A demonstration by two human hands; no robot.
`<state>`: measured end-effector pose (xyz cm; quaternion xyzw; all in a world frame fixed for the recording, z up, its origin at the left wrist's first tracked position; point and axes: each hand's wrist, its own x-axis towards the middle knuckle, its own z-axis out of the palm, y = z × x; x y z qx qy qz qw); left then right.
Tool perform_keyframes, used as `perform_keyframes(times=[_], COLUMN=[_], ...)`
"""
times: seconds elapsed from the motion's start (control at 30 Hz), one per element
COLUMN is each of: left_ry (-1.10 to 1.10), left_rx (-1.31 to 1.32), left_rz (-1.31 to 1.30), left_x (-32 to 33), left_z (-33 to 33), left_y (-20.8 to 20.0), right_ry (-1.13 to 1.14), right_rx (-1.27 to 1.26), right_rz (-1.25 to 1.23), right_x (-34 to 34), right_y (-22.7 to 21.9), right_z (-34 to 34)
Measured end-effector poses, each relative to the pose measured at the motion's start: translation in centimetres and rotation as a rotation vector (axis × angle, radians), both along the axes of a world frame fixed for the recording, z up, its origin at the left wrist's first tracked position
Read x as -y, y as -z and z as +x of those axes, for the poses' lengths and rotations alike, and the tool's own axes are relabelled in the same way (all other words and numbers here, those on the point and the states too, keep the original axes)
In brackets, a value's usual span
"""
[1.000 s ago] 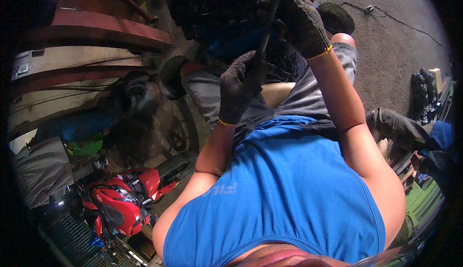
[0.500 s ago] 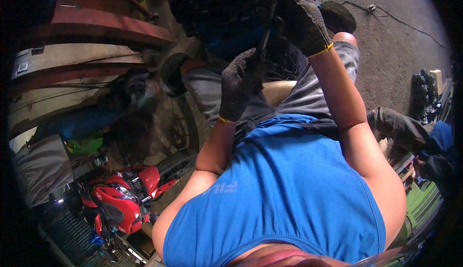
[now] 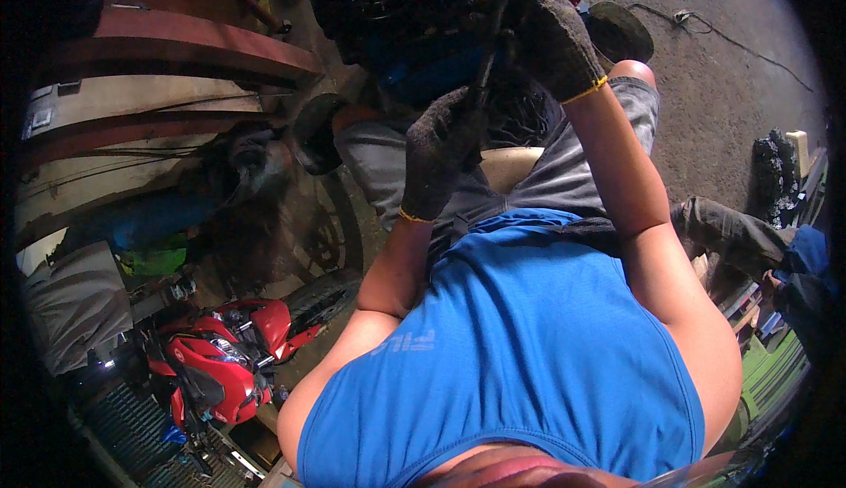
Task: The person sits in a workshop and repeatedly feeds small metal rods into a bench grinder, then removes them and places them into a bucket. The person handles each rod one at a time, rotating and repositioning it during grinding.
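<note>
Both my hands wear dark knitted gloves with yellow cuff edges. My left hand (image 3: 438, 153) is closed around the lower end of a dark, thin rod-like tool (image 3: 487, 65) that slants upward away from me. At the tool's upper end, my right hand (image 3: 555, 43) has its fingers curled in around it. The gloves and deep shadow hide the tool's ends, so its exact kind does not show. Beyond the hands lies a dark mass with a blue part (image 3: 414, 74), too dim to make out.
Red beams (image 3: 194, 43) stand at the far left. A red motorcycle (image 3: 216, 369) is at the lower left. On the concrete floor (image 3: 705, 82) at the right runs a cable (image 3: 736, 40). Another person's trouser leg (image 3: 731, 232) shows at the right, near green slats (image 3: 775, 373).
Hardly anything differs. Both hands keep their hold on the tool, and the view has shifted very slightly.
</note>
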<state>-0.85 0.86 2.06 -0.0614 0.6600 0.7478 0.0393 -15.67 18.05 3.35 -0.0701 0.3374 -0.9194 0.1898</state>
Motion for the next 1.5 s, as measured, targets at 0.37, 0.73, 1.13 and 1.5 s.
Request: perform_keyframes(times=[0.37, 0.73, 1.13, 1.5], left_ry=[0.014, -0.029, 0.013, 0.075], left_rx=[0.064, -0.034, -0.033, 0.03], left_rz=[0.061, 0.223, 0.308, 0.414], left_x=[-0.3, -0.3, -1.2, -1.4], left_z=[0.3, 0.1, 0.3, -1.4], left_y=[-1.0, 0.7, 1.0, 4.2], right_ry=[0.626, -0.089, -0.194, -0.102], right_rx=[-1.191, 0.142, -0.446, -0.833], right_rz=[1.018, 0.108, 0.817, 1.003], right_x=[-0.8, -1.3, -2.2, -2.7], right_y=[0.8, 5.1, 12.2, 15.9], right_z=[-0.6, 1.9, 7.9, 7.0])
